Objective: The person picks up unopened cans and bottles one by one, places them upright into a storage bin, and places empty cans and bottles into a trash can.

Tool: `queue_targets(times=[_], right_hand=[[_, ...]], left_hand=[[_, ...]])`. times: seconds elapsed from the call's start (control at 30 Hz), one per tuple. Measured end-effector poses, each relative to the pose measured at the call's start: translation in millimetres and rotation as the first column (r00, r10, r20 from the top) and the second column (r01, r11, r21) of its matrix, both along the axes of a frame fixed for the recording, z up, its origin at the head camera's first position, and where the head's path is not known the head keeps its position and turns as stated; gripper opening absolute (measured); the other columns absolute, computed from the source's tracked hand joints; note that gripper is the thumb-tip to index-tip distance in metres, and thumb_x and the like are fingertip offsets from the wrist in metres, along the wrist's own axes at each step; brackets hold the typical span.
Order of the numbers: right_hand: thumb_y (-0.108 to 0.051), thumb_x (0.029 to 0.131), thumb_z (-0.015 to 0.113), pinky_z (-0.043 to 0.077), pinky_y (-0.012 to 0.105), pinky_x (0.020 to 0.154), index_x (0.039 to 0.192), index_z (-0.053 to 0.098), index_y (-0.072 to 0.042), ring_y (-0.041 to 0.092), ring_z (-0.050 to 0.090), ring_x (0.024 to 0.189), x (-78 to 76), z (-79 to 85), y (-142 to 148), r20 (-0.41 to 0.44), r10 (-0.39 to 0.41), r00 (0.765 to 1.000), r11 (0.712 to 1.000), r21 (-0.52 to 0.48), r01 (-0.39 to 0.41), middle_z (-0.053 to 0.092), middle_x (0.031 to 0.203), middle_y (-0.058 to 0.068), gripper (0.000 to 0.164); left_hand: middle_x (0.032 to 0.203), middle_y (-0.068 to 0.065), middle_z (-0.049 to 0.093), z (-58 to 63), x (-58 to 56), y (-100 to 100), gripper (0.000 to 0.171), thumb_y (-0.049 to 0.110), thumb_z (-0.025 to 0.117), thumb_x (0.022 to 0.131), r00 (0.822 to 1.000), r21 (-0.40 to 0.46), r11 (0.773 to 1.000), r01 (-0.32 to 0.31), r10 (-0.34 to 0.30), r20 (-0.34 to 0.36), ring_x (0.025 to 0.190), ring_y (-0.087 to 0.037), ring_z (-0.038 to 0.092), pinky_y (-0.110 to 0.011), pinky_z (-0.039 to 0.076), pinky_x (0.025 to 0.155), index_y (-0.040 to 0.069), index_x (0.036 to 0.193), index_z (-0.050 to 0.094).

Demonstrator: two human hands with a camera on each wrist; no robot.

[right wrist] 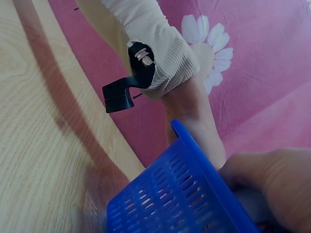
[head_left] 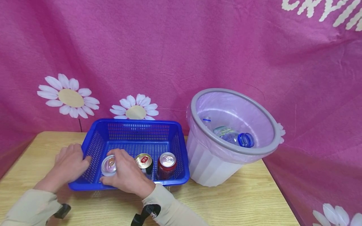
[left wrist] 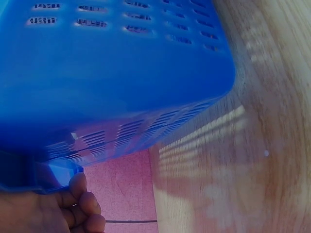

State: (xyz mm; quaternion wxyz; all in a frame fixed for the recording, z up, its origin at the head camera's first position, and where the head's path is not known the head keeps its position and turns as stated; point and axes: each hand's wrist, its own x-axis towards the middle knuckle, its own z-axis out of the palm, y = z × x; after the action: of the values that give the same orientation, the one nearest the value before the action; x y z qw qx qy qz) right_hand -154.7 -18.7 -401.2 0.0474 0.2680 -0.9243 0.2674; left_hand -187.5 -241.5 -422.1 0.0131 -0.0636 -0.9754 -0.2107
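Observation:
A blue plastic basket [head_left: 176, 125] with slotted walls stands on the table. My left hand [head_left: 68, 163] grips its left rim; in the left wrist view the curled fingers [left wrist: 90, 204] show at the rim's outer edge. Inside the basket, at the front left, my right hand [head_left: 127, 174] holds a drink can [head_left: 108, 165] with a silver top, thumb and fingers round its sides. To the right of that hand, a dark can with a gold top [head_left: 143, 160] and a red can with a silver top [head_left: 167, 161] stand upright in the basket.
Right of the basket is a white bin with a grey rim [head_left: 234, 150] and a pinkish liner. Clear plastic bottles [head_left: 230, 136] lie in it, one with a blue neck [head_left: 246, 140]. Behind the wooden table [head_left: 226, 204] hangs a pink cloth [head_left: 175, 56] with daisies.

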Motion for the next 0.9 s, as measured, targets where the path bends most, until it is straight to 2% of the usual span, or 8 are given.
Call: queue_targets(times=[0.17, 0.37, 0.9], right_hand=[[-0.037, 0.076, 0.089, 0.042, 0.006, 0.078, 0.13, 0.056, -0.018, -0.003, 0.056, 0.093, 0.2, 0.2, -1.3, 0.024, -0.01, 1.0, 1.0, 0.002, 0.01, 0.061, 0.108, -0.008, 0.067], [-0.037, 0.077, 0.088, 0.043, 0.007, 0.078, 0.13, 0.056, -0.018, -0.003, 0.056, 0.093, 0.6, 0.9, -1.8, 0.052, -0.016, 0.999, 1.0, 0.007, 0.016, 0.061, 0.108, -0.008, 0.065], [-0.038, 0.079, 0.086, 0.042, 0.007, 0.077, 0.127, 0.057, -0.017, -0.002, 0.056, 0.092, -0.2, 0.4, -3.3, 0.046, -0.009, 0.999, 0.999, 0.047, 0.006, 0.061, 0.107, -0.008, 0.06]], left_hand=[[0.094, -0.025, 0.051, 0.3, -0.1, -0.7, 0.045, 0.024, 0.054, 0.097, 1.0, 0.003, 1.0, 0.0, -0.001, 0.014, 0.09, -0.042, 0.045, -0.044, 0.033, 0.072, -0.019, 0.11, 0.05], [0.091, -0.025, 0.051, 0.1, -0.3, -0.3, 0.042, 0.023, 0.054, 0.097, 1.0, -0.001, 1.0, 0.001, -0.001, 0.002, 0.089, -0.041, 0.045, -0.044, 0.033, 0.073, -0.017, 0.106, 0.05], [0.094, -0.027, 0.052, 1.1, 0.1, -0.1, 0.045, 0.024, 0.054, 0.097, 1.0, 0.0, 1.0, -0.006, 0.006, 0.016, 0.09, -0.044, 0.046, -0.044, 0.033, 0.07, -0.019, 0.11, 0.05]])
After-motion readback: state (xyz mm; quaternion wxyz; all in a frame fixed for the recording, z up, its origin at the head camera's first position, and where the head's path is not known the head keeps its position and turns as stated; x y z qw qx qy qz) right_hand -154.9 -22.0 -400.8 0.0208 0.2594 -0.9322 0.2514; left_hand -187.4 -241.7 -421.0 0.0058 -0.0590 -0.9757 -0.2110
